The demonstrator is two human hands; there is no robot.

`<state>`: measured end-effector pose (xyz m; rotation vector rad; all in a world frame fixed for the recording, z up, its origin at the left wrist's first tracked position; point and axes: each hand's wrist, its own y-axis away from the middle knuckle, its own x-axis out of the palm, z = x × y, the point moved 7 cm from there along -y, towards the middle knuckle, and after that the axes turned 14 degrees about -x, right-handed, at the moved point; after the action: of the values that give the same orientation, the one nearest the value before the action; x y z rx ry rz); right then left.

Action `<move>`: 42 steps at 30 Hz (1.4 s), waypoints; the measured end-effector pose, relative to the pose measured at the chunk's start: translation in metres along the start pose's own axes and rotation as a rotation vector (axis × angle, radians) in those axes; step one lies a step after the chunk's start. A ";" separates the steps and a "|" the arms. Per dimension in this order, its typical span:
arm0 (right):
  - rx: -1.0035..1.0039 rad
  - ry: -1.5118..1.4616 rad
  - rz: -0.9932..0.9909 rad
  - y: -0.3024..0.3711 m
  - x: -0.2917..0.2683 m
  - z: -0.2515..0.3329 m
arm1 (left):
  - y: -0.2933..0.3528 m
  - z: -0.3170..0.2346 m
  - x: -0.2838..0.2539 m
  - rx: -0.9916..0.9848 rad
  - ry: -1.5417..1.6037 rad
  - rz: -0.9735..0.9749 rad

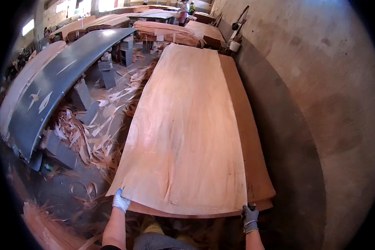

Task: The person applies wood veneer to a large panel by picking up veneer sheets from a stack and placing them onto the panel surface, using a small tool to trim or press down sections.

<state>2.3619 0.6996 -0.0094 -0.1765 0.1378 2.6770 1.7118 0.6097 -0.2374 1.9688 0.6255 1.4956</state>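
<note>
A long, pale wood veneer sheet stretches away from me on top of a darker veneer stack, which shows along its right side and under its near edge. My left hand, in a white and blue glove, is closed on the sheet's near left corner. At the near right corner, my right hand, in a grey glove, grips the edge; its fingertips are partly hidden. Between my hands the near edge bows slightly, and a small crease runs up the sheet left of its middle.
To the left stands a long dark-topped table on grey blocks. Torn veneer strips litter the floor beside it. A concrete wall rises on the right. More veneer stacks lie farther back, where a person stands.
</note>
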 end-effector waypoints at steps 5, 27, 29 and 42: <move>0.067 0.119 -0.018 -0.011 -0.016 -0.056 | 0.041 0.013 0.036 0.048 -0.060 -0.433; -0.029 0.352 -0.179 0.012 -0.009 -0.152 | -0.019 0.002 -0.077 -0.034 -0.123 -0.347; -0.015 0.284 -0.157 -0.017 0.033 -0.120 | -0.035 0.000 -0.050 -0.051 -0.192 -0.323; 0.031 0.280 -0.182 -0.039 0.054 -0.129 | -0.082 -0.005 -0.058 -0.062 -0.070 -0.211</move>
<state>2.3444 0.7415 -0.1468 -0.5277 0.2384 2.4555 1.6902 0.6301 -0.3336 1.8375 0.7228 1.2980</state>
